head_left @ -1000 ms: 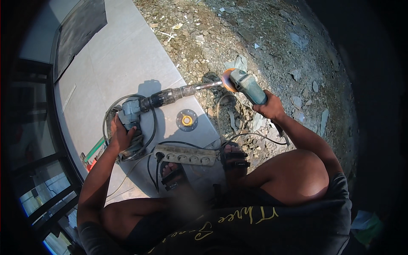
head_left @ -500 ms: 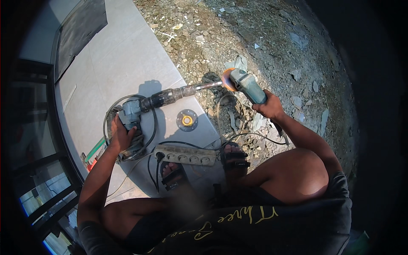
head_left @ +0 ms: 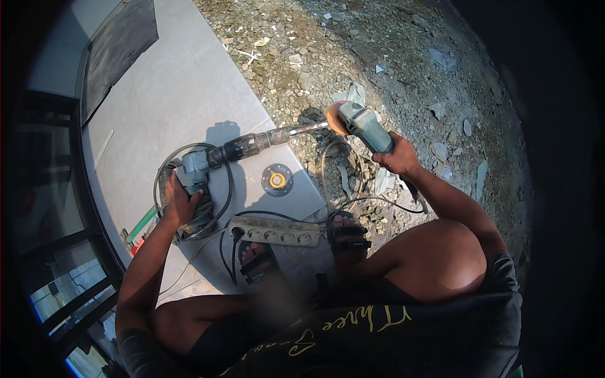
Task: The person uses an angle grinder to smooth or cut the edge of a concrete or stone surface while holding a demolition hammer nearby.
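My left hand (head_left: 183, 200) is wrapped round the rear body of a grey and black demolition hammer (head_left: 242, 147), which lies on the tiled floor. Its chisel bit (head_left: 307, 128) points right, out past the tile edge. In my right hand (head_left: 399, 157) is a blue-green angle grinder (head_left: 370, 131), gripped by its body. The grinder's orange-brown disc (head_left: 337, 118) meets the tip of the chisel, or sits right against it; the exact contact is too small to tell. A loose dark round disc with a yellow centre (head_left: 277, 181) lies on the tile below the hammer.
A beige power strip (head_left: 276, 232) with a black plug lies by my sandalled feet. Dark cables (head_left: 372, 199) loop over tile and rubble. Stony ground (head_left: 302, 63) borders the tile on the right. A green-handled tool (head_left: 142, 225) lies left, near a dark-framed glass door (head_left: 63, 208).
The grinder and its disc have shifted very slightly left along the chisel tip. My left hand and the demolition hammer stay in place.
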Demonstrator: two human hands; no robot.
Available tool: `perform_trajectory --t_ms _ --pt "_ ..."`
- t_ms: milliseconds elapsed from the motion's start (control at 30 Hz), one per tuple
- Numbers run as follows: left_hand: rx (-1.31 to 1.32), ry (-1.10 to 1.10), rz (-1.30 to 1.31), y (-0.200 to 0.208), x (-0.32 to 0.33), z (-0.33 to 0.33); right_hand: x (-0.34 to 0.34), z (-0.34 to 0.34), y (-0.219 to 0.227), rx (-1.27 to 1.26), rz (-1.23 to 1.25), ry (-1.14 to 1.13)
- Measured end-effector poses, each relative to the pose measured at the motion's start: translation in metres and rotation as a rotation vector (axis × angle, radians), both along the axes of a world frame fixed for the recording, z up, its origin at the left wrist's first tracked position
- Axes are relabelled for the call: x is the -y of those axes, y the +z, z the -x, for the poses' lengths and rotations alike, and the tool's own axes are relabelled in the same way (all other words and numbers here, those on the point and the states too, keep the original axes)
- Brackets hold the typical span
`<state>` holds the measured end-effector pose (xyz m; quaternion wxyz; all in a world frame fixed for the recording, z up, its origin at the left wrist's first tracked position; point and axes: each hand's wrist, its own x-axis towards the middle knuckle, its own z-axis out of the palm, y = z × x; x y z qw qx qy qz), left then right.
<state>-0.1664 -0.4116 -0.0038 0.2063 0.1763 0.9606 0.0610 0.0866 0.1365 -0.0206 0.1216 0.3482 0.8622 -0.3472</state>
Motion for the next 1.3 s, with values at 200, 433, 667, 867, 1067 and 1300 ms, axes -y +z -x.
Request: perform_trajectory --t_ms 200,433,667,867,1067,1300 --pt "-0.01 0.0 0.006 -0.003 0.003 0.0 0.0 0.002 0.005 0.064 0.014 0.003" --pt "-0.007 -0.01 0.004 -0.001 0.002 0.001 0.0 0.003 0.004 0.044 0.001 0.004" --pt "-0.01 -0.003 0.004 -0.001 0.003 0.0 0.004 0.004 0.008 0.07 -0.035 0.013" --pt "-0.017 -0.009 -0.01 -0.001 0.004 -0.001 0.003 0.004 -0.002 0.074 0.006 -0.023" --pt "-0.025 -0.021 0.005 -0.001 0.002 0.0 0.005 0.0 -0.001 0.008 -0.046 -0.007" --pt "-0.011 -0.012 0.005 0.002 0.0 -0.001 0.005 0.002 0.001 0.027 -0.014 -0.014"
